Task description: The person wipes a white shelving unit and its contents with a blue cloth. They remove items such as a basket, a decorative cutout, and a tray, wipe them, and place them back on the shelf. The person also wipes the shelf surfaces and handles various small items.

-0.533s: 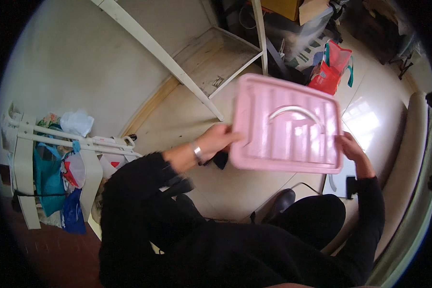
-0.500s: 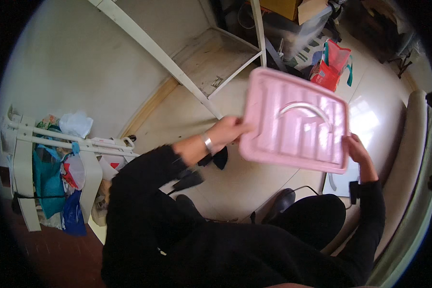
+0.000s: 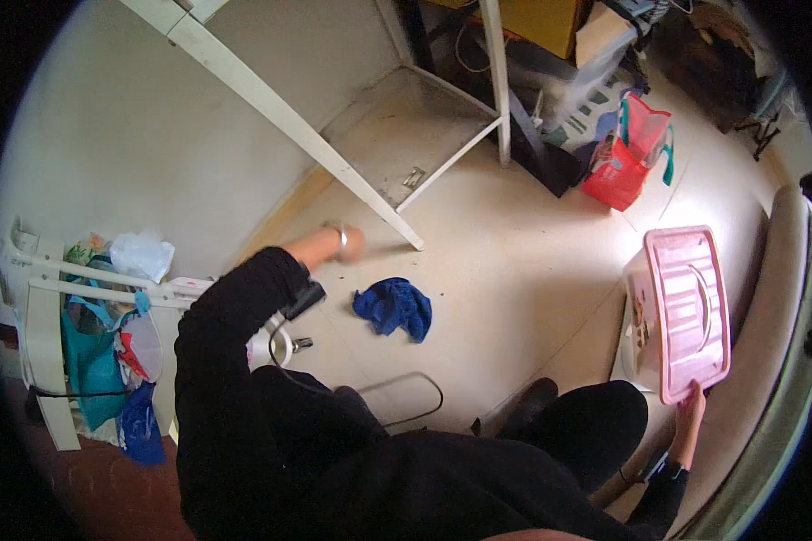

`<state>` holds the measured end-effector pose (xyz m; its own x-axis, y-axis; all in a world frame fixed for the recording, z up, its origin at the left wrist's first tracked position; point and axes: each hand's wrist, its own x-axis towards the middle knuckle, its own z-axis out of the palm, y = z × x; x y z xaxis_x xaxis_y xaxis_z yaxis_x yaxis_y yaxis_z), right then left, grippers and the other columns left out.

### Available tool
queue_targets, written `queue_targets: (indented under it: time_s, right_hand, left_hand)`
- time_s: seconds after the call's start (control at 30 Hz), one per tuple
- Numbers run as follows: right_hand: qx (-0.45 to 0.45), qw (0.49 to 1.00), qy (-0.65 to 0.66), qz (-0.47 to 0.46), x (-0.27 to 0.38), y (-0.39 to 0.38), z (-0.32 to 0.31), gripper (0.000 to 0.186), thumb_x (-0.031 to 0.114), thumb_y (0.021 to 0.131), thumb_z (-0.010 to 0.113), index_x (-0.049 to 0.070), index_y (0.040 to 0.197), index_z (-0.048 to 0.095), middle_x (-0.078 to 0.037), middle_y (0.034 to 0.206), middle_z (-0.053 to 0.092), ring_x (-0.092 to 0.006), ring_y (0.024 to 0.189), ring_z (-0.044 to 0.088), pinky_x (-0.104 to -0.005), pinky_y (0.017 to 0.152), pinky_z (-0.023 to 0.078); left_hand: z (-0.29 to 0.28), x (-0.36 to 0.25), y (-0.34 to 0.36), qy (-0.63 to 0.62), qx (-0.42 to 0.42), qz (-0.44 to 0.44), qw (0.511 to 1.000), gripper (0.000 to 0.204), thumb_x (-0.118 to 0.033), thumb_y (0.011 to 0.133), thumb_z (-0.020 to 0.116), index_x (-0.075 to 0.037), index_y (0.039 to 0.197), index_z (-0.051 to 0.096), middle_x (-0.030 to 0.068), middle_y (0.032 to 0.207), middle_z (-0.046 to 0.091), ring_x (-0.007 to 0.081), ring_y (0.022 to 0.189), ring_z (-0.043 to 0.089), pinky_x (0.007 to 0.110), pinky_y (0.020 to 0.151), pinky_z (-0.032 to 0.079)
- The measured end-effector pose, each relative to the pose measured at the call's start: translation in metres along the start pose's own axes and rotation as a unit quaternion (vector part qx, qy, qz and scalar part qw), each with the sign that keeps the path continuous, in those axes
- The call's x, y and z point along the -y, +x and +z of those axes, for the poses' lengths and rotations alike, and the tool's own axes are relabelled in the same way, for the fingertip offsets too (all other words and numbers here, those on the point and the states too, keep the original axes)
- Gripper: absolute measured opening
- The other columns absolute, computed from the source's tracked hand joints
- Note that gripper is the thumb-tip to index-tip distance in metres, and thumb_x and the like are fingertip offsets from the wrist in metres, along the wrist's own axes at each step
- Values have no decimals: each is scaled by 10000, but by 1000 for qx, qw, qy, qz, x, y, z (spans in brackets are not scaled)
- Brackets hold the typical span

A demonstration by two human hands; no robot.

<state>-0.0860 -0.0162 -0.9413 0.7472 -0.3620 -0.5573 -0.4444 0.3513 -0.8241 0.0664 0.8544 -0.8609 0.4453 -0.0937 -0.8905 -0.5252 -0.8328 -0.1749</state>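
On the right, a pink lid (image 3: 691, 311) with a raised curved handle lies over a pale storage box (image 3: 639, 335), whose near-left wall shows some printed pattern. My right hand (image 3: 692, 411) is at the lid's near edge, its fingers closed on the rim. Away to the left, my left hand (image 3: 345, 242) hovers over the floor near a white frame leg, wearing a silver band; motion smears its fingers. Below and right of it, a crumpled dark blue cloth (image 3: 393, 308) lies on the tiles, touched by neither hand.
A white metal frame (image 3: 280, 113) stands ahead, and a red bag (image 3: 627, 171) sits beyond the box. Bags hang on a white rack (image 3: 45, 316) at left. A long beige padded edge (image 3: 767, 316) borders the right. A cable (image 3: 424, 410) loops near my legs.
The pink lid has gone from mid-air in both hands to the box at right. My left hand has let go and moved left; my right hand stays at its rim. The blue cloth has come into view.
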Motion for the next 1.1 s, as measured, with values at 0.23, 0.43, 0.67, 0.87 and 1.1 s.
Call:
queue_targets:
  time_s: [0.23, 0.43, 0.67, 0.87, 1.1]
  right_hand:
    - [-48, 997, -52, -18, -1, -58, 40, 568, 334, 918, 502, -18, 1341, 362, -87, 1320, 458, -203, 1205, 446, -344, 1029, 334]
    - [-32, 998, -29, -42, -2, -21, 61, 192, 202, 851, 555, 24, 923, 564, -19, 765, 562, -145, 634, 557, -243, 539, 466]
    - [-148, 989, 28, -2, 0, -21, 66, 126, 192, 844, 533, 67, 841, 549, 5, 695, 562, -102, 498, 504, -236, 411, 381]
    - [-69, 998, -3, 9, 31, -72, 102, 441, 355, 885, 547, 100, 1241, 500, -22, 960, 531, -166, 860, 529, -332, 852, 416]
    - [-117, 990, -66, 31, 109, -125, 40, 390, 448, 840, 578, 142, 1082, 561, 20, 824, 500, -131, 785, 504, -270, 697, 408]
  left_hand:
    - [-11, 172, 9, -412, -453, -78, 787, 285, -170, 902, 471, -44, 1147, 540, 87, 1032, 581, 197, 953, 529, 345, 880, 425]
    - [-72, 230, 81, -239, -544, -162, 788, 599, -37, 821, 543, -86, 1380, 333, 184, 1436, 292, 331, 1303, 332, 387, 1071, 303]
    - [-89, 264, 139, -238, -554, -172, 779, 596, -10, 824, 528, -103, 1379, 332, 148, 1492, 171, 314, 1351, 239, 370, 1103, 248]
    - [-78, 274, 153, -238, -461, -159, 840, 560, -120, 826, 582, -143, 1353, 395, 146, 1443, 301, 311, 1271, 367, 362, 1044, 340]
    - [-139, 216, 161, -381, -410, -190, 807, 455, -70, 850, 489, 31, 1287, 417, 254, 1365, 361, 359, 1240, 402, 393, 999, 383]
